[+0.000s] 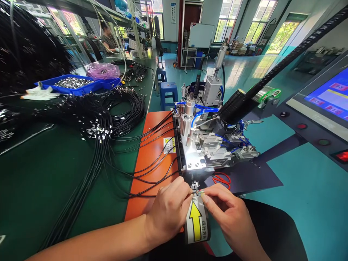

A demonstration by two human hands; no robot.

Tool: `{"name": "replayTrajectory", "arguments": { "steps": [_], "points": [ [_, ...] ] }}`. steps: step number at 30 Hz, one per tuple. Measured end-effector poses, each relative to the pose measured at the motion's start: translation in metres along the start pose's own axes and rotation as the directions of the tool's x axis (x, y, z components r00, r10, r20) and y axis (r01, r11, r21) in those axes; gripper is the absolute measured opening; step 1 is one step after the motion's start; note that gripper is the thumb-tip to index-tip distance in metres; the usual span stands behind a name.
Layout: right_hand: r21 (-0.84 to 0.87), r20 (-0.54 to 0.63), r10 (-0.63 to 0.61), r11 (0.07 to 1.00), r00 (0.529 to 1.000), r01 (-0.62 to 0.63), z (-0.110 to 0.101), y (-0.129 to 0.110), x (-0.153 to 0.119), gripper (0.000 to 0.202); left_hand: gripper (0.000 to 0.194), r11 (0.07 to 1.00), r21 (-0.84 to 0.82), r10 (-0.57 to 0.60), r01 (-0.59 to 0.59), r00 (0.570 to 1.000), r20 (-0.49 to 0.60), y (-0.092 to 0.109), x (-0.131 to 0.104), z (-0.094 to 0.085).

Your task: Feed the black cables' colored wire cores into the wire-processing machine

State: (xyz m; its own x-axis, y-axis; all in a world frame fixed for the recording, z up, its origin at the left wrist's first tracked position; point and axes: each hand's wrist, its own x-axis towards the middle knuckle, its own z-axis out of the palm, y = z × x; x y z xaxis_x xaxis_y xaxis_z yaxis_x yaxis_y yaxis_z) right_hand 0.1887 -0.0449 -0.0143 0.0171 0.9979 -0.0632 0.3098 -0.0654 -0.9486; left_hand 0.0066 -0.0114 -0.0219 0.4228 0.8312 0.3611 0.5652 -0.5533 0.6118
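My left hand (172, 203) is closed in a pinch around a black cable (141, 196), whose length trails off to the left. Facing it, my right hand (227, 210) pinches a small pale, shiny end piece (201, 192) between thumb and fingertips. Both sets of fingertips meet over the small metal fixture (195, 185) at the front of the machine (195, 152). Exactly how the end piece sits against the fixture is too small to tell. Below my fingers curves a white label with a yellow arrow (196, 222).
More black cables (152, 165) cross the orange plate (145, 145) into the machine's left side. Bundled cables with metal ends (102, 132) cover the green table, behind them a blue tray (69, 85) of small metal parts. A control screen (331, 98) stands right; a person (108, 40) sits far back.
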Motion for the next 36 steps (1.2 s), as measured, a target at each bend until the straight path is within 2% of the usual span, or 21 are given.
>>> {"name": "replayTrajectory", "arguments": {
  "steps": [19, 36],
  "points": [
    [0.029, 0.068, 0.001, 1.0, 0.998, -0.003, -0.0034, 0.0041, 0.0018, 0.018, 0.022, 1.0, -0.015, 0.013, -0.013, 1.0, 0.007, -0.001, -0.0012, 0.0019],
    [-0.026, 0.106, -0.015, 0.999, 0.994, 0.018, -0.0086, 0.0036, 0.0065, 0.015, 0.023, 0.999, -0.003, 0.033, -0.033, 0.999, 0.021, -0.0018, -0.0012, 0.003]
  ]
}}
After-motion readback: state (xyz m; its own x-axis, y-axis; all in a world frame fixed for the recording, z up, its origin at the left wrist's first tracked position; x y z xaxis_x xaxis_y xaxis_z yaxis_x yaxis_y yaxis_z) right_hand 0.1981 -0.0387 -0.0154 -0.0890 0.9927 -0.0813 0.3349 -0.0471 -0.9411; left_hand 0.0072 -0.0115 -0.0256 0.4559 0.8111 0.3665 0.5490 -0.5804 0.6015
